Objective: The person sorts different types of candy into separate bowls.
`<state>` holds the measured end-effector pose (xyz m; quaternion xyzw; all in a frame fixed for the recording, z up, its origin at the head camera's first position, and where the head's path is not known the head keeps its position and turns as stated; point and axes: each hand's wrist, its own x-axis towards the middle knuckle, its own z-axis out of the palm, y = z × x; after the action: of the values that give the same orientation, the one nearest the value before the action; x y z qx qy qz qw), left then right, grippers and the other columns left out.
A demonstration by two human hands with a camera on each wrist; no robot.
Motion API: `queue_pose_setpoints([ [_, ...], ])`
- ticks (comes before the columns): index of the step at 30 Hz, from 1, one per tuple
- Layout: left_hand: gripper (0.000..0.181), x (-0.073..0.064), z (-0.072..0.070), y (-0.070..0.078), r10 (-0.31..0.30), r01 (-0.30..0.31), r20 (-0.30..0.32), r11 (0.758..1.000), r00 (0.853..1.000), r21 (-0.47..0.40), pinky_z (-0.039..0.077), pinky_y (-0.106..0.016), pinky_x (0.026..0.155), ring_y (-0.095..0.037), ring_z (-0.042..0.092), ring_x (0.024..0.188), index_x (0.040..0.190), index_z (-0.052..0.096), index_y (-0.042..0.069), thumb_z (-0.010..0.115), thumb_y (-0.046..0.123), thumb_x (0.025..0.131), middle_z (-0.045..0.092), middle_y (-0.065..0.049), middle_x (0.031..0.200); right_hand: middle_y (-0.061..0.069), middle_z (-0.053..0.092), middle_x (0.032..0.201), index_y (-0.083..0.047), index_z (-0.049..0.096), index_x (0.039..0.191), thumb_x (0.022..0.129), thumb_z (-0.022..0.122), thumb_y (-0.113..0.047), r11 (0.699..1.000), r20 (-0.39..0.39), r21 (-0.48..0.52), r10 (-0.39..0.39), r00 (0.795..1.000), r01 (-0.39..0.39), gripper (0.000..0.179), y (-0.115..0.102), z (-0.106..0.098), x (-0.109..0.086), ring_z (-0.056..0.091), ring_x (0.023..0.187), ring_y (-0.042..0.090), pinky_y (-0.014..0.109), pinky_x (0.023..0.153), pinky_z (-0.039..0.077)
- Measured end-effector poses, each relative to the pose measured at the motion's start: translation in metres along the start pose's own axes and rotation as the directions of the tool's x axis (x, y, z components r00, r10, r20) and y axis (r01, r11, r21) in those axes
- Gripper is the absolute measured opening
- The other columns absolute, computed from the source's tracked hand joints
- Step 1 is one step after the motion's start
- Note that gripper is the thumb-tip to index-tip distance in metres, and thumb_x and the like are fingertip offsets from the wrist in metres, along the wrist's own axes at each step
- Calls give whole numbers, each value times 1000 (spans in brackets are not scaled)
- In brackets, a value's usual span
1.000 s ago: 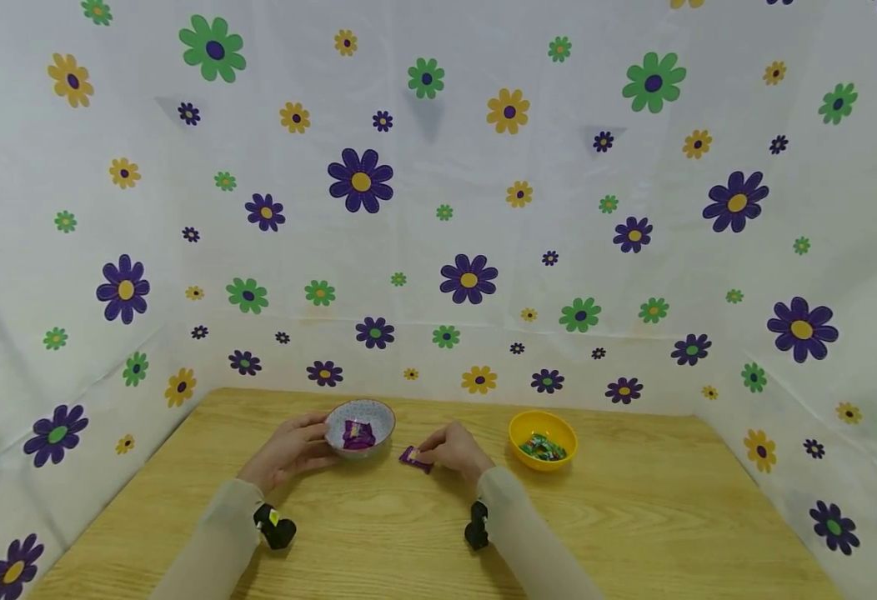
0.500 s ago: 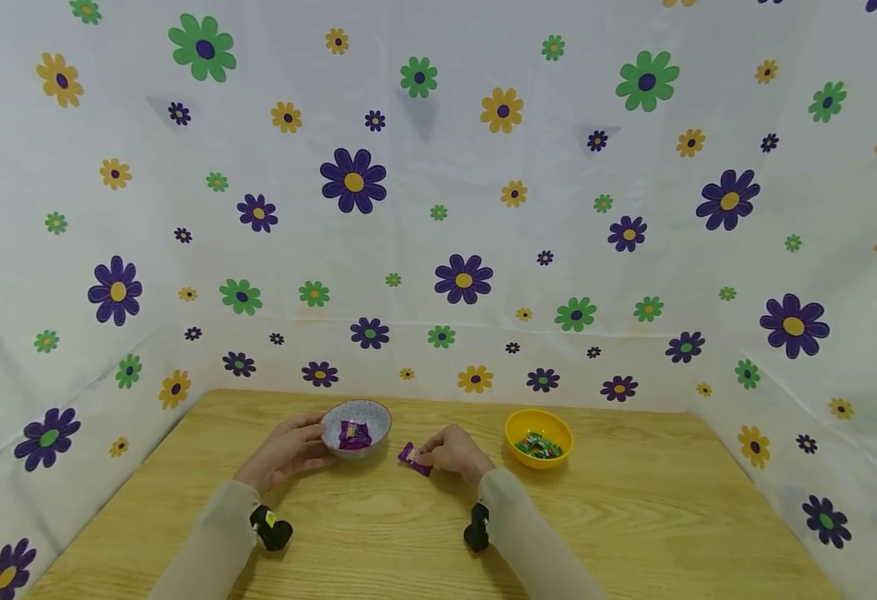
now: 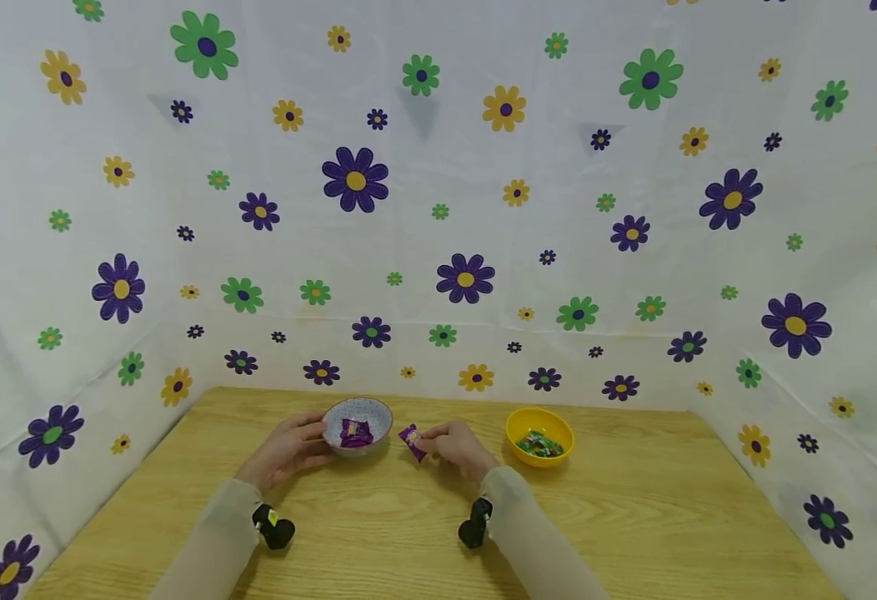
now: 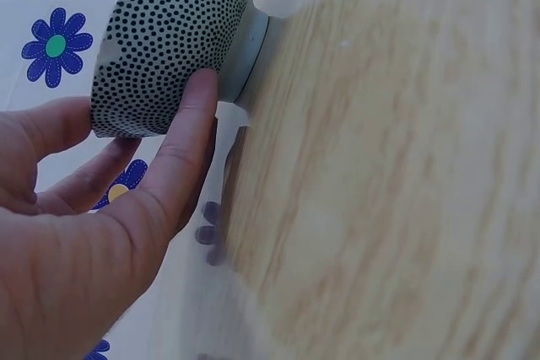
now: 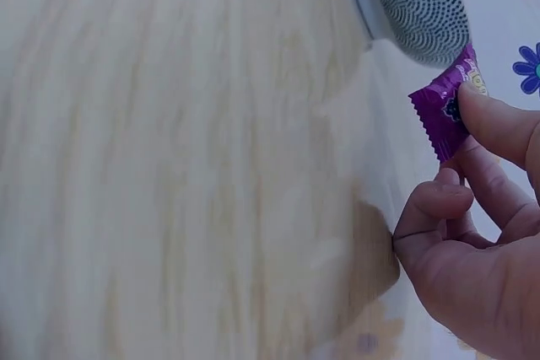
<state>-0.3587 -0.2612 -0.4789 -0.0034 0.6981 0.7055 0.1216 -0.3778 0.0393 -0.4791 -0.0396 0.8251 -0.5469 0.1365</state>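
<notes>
A purple-wrapped candy (image 3: 412, 442) is pinched between thumb and fingers of my right hand (image 3: 461, 448), held up just off the table. In the right wrist view the candy (image 5: 445, 109) appears beside the dotted bowl, its serrated end pointing down-left. My left hand (image 3: 288, 450) rests against the left side of the light dotted bowl (image 3: 373, 415), which stands on the table. The left wrist view has extended fingers (image 4: 179, 145) lying along the wall of the bowl (image 4: 173, 27). More purple-wrapped candy (image 3: 356, 432) lies inside it.
To the right of my right hand, a yellow bowl (image 3: 566, 437) contains several green-wrapped candies (image 3: 538, 443). Both bowls stand toward the back of the wood-grain table (image 3: 378, 533). A white flower-print sheet (image 3: 408, 242) encloses the back and sides.
My right hand has raised the purple candy from the table, tilting it upward. The left hand stays at the dotted bowl; the bowls have not visibly moved on the table.
</notes>
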Motion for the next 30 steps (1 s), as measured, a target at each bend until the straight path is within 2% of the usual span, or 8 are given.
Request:
queue_pose_setpoints([
  [6, 53, -1, 2, 0, -9, 9, -12, 1000, 1000, -5, 50, -45, 99, -32, 54, 123, 152, 24, -3, 40, 19, 107, 32, -29, 151, 6, 68, 105, -6, 73, 113, 90, 72, -25, 993, 12, 115, -20, 1000, 19, 30, -9, 5, 0, 53, 82, 17, 26, 69, 42],
  [9, 52, -1, 3, 0, -13, 13, -24, 1000, 1000, -6, 51, -45, 98, -30, 56, 120, 152, 24, -3, 40, 20, 107, 33, -29, 150, 5, 69, 107, -5, 72, 111, 91, 71, -24, 985, 15, 170, -43, 999, 40, 28, -17, 7, 1, 58, 92, 19, 30, 78, 48],
  [12, 52, -1, 3, 1, -7, 7, -24, 1000, 1000, -5, 50, -46, 98, -29, 56, 118, 152, 24, -3, 40, 19, 107, 34, -29, 149, 5, 69, 109, -5, 72, 109, 91, 70, -24, 974, 12, 220, -53, 999, 49, 26, -24, 10, 1, 60, 103, 24, 37, 89, 50],
  [14, 53, -2, 3, 1, -3, 3, -19, 1000, 1000, 1, 50, -46, 99, -29, 56, 118, 152, 23, -4, 39, 18, 107, 33, -30, 149, 5, 69, 109, -6, 73, 108, 91, 71, -24, 969, 7, 243, -55, 998, 52, 25, -29, 13, 1, 60, 106, 25, 38, 91, 50],
  [18, 52, -2, 3, 2, -5, 6, -24, 1000, 1000, 6, 50, -46, 98, -30, 56, 119, 152, 23, -4, 40, 18, 107, 34, -30, 149, 3, 69, 104, -6, 74, 104, 89, 73, -25, 954, -8, 293, -60, 998, 59, 24, -38, 19, 3, 58, 95, 20, 29, 74, 50],
  [21, 52, -3, 3, 3, -9, 9, -29, 1000, 1000, 5, 50, -46, 99, -31, 56, 118, 151, 24, -4, 40, 18, 107, 33, -30, 149, 3, 68, 102, -3, 74, 104, 89, 74, -22, 939, -19, 339, -62, 998, 65, 25, -45, 25, 2, 54, 88, 18, 25, 63, 43],
  [26, 53, -4, 4, 1, -16, 17, -38, 1000, 999, 19, 49, -47, 100, -32, 55, 121, 152, 24, -4, 40, 19, 107, 32, -30, 150, 2, 65, 98, 1, 74, 104, 88, 74, -17, 906, -58, 420, -32, 998, 54, 24, -53, 39, 4, 51, 85, 17, 23, 58, 39],
  [30, 52, -1, 3, 1, -16, 17, -46, 1000, 999, 16, 50, -46, 99, -30, 56, 120, 151, 26, -2, 41, 20, 106, 35, -29, 149, 3, 66, 97, 3, 74, 104, 88, 74, -15, 881, -94, 472, 13, 996, 33, 24, -57, 49, 5, 50, 82, 17, 25, 59, 39],
])
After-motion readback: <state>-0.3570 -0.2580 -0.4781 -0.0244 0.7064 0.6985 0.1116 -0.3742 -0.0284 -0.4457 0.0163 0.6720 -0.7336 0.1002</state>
